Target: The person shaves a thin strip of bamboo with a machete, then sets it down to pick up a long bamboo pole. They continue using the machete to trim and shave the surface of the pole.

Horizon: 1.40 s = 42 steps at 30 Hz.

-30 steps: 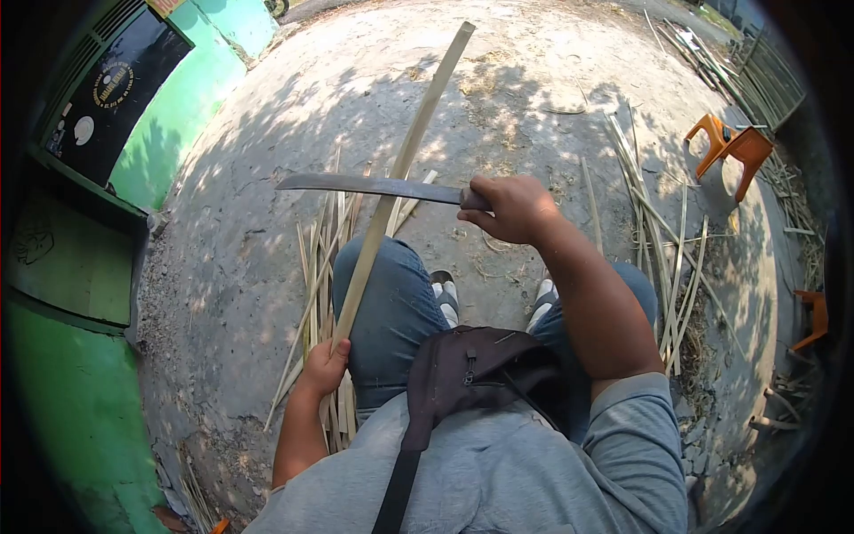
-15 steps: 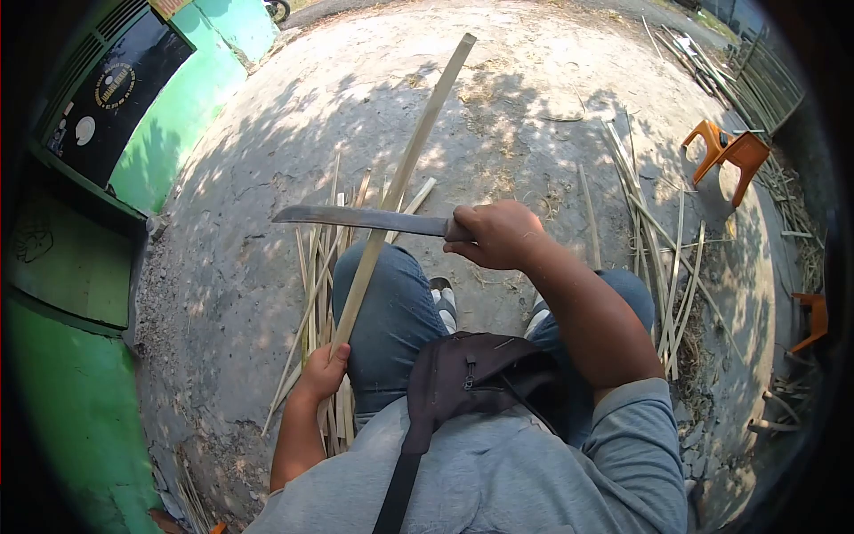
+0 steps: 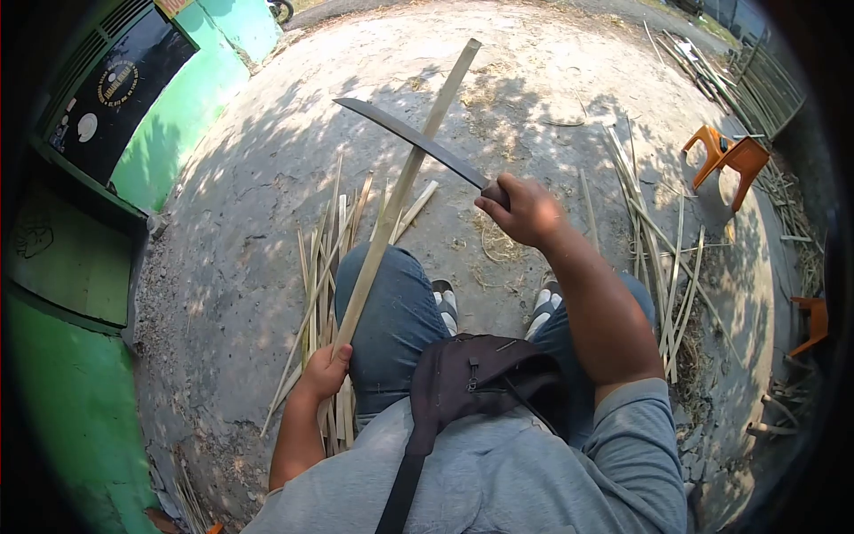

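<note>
My left hand (image 3: 326,372) is closed round the lower end of a long pale wooden strip (image 3: 377,246), which slants up and away past my left knee. My right hand (image 3: 525,210) grips the handle of a machete (image 3: 409,135). Its dark blade points to the upper left and crosses the strip in its upper half. Whether the edge touches the strip I cannot tell.
Cut strips (image 3: 326,258) lie on the ground beside my left leg, and another pile (image 3: 656,240) is at the right. An orange stool (image 3: 743,160) stands at the upper right. A green wall (image 3: 67,409) runs along the left.
My right hand has moved forward and slightly right. The machete has swung from nearly level to a slant and crosses the strip farther up. My left hand has hardly moved.
</note>
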### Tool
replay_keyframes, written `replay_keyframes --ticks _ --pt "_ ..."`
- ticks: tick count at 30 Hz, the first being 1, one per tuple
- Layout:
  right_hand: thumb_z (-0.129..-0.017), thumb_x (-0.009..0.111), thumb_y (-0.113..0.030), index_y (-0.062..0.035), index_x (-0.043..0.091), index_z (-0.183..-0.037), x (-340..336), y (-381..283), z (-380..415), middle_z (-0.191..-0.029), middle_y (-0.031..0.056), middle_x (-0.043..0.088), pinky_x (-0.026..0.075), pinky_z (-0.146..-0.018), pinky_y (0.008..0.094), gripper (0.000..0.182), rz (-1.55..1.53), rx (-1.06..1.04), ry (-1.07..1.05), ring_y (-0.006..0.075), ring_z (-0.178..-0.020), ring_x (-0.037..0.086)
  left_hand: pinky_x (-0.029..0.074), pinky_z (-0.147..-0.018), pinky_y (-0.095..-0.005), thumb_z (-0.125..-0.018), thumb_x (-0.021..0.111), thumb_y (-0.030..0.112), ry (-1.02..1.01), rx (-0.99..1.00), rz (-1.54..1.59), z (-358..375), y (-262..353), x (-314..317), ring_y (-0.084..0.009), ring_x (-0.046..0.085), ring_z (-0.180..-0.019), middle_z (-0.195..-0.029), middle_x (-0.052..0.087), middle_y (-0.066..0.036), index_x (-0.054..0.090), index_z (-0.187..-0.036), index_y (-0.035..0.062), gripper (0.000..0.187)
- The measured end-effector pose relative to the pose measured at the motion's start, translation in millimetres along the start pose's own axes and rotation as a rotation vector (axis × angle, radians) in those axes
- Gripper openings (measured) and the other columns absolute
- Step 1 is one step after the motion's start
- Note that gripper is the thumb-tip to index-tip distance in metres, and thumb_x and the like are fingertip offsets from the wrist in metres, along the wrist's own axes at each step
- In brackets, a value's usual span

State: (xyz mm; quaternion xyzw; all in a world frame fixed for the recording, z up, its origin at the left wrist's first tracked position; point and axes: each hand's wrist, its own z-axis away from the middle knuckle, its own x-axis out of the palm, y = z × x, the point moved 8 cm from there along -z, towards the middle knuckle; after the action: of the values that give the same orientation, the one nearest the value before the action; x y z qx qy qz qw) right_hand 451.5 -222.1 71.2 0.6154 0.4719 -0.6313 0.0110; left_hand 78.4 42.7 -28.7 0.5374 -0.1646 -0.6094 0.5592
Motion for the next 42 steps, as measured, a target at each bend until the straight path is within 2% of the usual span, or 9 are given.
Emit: replay_keyframes --ticks 2,10,13,20,24,28,29,33,42 --pt "-0.094 0.068 -0.053 -0.0081 0.062 -0.096 2.6 -16.3 7.4 -0.09 0.0186 0.072 0.054 -0.077 0.0503 0.046 0.023 -0.071 -0.038 0.0409 -0.09 0.07 0.045 -0.063 -0.0315 -0.102 0.054 0.063 -0.012 -0.059 -0.003 0.9 -8.5 0.1 -0.0139 0.054 -0.067 -0.072 0.059 -0.002 0.062 -0.087 0.0017 0.064" --pt "-0.091 0.07 -0.055 -0.0156 0.065 -0.094 26.8 -70.5 27.3 -0.081 0.0089 0.073 0.057 -0.072 0.0472 0.04 0.259 -0.375 -0.271 0.034 -0.078 0.072 0.044 -0.062 -0.0314 -0.102 0.054 0.063 -0.007 -0.028 -0.019 -1.3 -12.8 0.0 -0.0137 0.054 -0.067 -0.072 0.058 -0.002 0.062 -0.087 0.0016 0.064" --pt "-0.092 0.07 -0.052 -0.0143 0.065 -0.094 15.7 -60.5 19.7 -0.083 0.0094 0.074 0.057 -0.073 0.0472 0.038 0.234 -0.334 -0.244 0.0341 -0.081 0.073 0.044 -0.062 -0.0316 -0.102 0.054 0.063 0.005 -0.011 -0.012 -2.7 -14.4 0.3 -0.0139 0.054 -0.067 -0.072 0.058 -0.002 0.062 -0.087 0.0013 0.064" --pt "-0.094 0.071 -0.046 -0.0081 0.064 -0.097 -13.1 15.2 -4.3 -0.09 0.015 0.073 0.055 -0.078 0.048 0.039 -0.013 0.092 -0.026 0.0395 -0.09 0.07 0.045 -0.063 -0.0322 -0.102 0.054 0.063 -0.012 -0.039 -0.06 -2.2 -14.7 -4.4 -0.0138 0.054 -0.067 -0.072 0.059 -0.002 0.062 -0.088 0.0006 0.065" --pt "-0.095 0.069 -0.051 -0.007 0.064 -0.1 -0.7 6.5 1.2 -0.094 0.0187 0.072 0.054 -0.079 0.0495 0.044 0.005 0.046 0.01 0.0412 -0.092 0.07 0.045 -0.062 -0.0322 -0.102 0.054 0.063 -0.017 -0.049 -0.014 -1.9 -12.0 -1.0 -0.0138 0.054 -0.067 -0.072 0.059 -0.002 0.062 -0.087 0.0006 0.064" --pt "-0.095 0.067 -0.053 -0.0088 0.063 -0.099 9.5 -34.4 13.8 -0.092 0.0183 0.072 0.055 -0.079 0.0499 0.044 0.1 -0.082 -0.151 0.0399 -0.092 0.07 0.045 -0.062 -0.0316 -0.103 0.055 0.062 -0.009 -0.035 -0.011 -1.8 -12.7 0.9 -0.0136 0.054 -0.067 -0.072 0.059 -0.002 0.063 -0.087 0.001 0.063" --pt "-0.093 0.068 -0.054 -0.0113 0.064 -0.098 14.2 -43.2 16.4 -0.088 0.0152 0.073 0.056 -0.075 0.0496 0.043 0.124 -0.213 -0.131 0.0382 -0.086 0.071 0.045 -0.062 -0.0314 -0.103 0.055 0.061 -0.005 -0.031 -0.01 -2.4 -14.4 0.0 -0.0135 0.054 -0.066 -0.072 0.059 -0.002 0.063 -0.087 0.0011 0.063" --pt "-0.091 0.069 -0.055 -0.0149 0.064 -0.097 26.1 -59.5 21.1 -0.082 0.0113 0.073 0.056 -0.069 0.0487 0.041 0.235 -0.311 -0.238 0.0359 -0.078 0.072 0.044 -0.061 -0.0311 -0.103 0.055 0.061 0.001 -0.029 0.0 -0.6 -11.2 -0.5 -0.013 0.053 -0.066 -0.071 0.058 -0.002 0.062 -0.086 0.0017 0.062" --pt "-0.095 0.067 -0.049 -0.0079 0.063 -0.096 4.1 -6.4 0.9 -0.088 0.0163 0.072 0.054 -0.078 0.0501 0.042 0.06 -0.045 -0.095 0.0397 -0.089 0.07 0.043 -0.059 -0.0304 -0.103 0.055 0.059 -0.015 -0.041 -0.001 0.3 -5.3 -0.7 -0.0119 0.051 -0.064 -0.07 0.057 -0.001 0.06 -0.085 0.0029 0.06"
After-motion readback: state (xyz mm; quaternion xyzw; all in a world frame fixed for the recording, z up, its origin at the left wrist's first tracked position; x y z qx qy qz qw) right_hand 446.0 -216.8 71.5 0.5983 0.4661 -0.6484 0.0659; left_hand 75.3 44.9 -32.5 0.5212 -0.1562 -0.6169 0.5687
